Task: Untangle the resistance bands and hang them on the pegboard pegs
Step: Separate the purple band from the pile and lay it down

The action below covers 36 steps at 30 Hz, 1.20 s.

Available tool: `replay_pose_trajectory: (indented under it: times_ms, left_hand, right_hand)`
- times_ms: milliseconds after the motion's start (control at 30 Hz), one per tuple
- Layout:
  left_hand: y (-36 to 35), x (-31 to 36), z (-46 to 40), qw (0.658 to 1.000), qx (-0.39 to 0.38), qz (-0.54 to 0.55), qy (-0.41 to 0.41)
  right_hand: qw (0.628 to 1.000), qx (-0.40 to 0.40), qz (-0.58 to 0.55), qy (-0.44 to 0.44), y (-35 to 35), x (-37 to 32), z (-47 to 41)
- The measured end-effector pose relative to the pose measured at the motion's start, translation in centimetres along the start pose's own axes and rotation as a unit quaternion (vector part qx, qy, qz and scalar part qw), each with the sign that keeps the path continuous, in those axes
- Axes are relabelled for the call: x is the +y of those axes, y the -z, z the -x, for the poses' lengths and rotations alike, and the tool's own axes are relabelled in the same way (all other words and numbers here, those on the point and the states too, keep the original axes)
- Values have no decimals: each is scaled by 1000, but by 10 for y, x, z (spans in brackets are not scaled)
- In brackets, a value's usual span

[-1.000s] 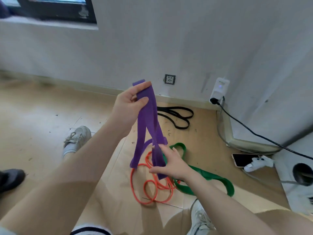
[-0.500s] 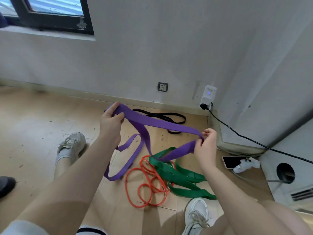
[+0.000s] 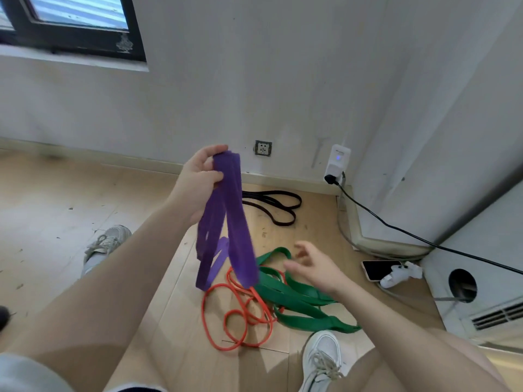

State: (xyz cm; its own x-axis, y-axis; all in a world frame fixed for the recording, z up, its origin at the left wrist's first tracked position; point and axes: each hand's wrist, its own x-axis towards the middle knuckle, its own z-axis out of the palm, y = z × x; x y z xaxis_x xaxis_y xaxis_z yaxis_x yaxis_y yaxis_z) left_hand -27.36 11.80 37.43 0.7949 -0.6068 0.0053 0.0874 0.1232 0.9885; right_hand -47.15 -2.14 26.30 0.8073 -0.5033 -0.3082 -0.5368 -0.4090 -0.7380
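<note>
Head view: purple resistance band hangs folded from the left hand, fingers clamped on its top bend. Right hand hovers relaxed, fingers apart, above green band and orange band on the floor. Bands likely light, limp, stretchy; grip at folds.

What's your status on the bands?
Left hand grips purple band, lifted. Right hand open. Orange band and green band overlapped on floor.

- One view only, worn on the head, looking forward and down at the floor and a wall corner.
- Close in: both forearms run up from the bottom edge.
- Wide angle, edges bend.
</note>
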Motion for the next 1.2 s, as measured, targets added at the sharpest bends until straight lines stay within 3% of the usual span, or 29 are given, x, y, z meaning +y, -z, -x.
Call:
replay_pose_trajectory:
  times_ms: [67, 133, 267, 400, 533, 633, 767, 867, 1000, 1100, 1200]
  left_hand:
    - [-3, 5, 5, 997, -40, -67, 14]
    - [-7, 9, 11, 993, -69, -95, 26]
    - [-12, 19, 22, 975, -130, -180, -15]
    - [-10, 28, 24, 953, -144, -256, -74]
    - [-7, 36, 26, 941, -170, -281, -83]
    - [-5, 39, 28, 922, -175, -328, -104]
    - [0, 40, 31, 923, -155, -327, -132]
    - [9, 36, 31, 902, -140, -376, -158]
    - [16, 28, 28, 875, -196, -427, -115]
    - [8, 36, 25, 908, -221, -346, -81]
    - [-7, 52, 20, 929, -188, -291, -131]
  right_hand:
    - [993, 98, -41, 51, 12, -25, -7]
    - [982, 130, -78, 115, 23, -52, -15]
    - [974, 48, -72, 208, 28, -92, -24]
    - [965, -6, -85, 247, 25, -108, -30]
    - [966, 53, -86, 237, 28, -109, -37]
    - [970, 33, -45, 237, 34, -106, -35]
    - [967, -3, -97, 237, 51, -109, -27]
    - [960, 28, -95, 262, 70, -124, -17]
    - [945, 78, -39, 315, 80, -152, -3]
    - [934, 103, 1, 342, 80, -175, 1]
    - [931, 130, 16, 340, 82, -194, 2]
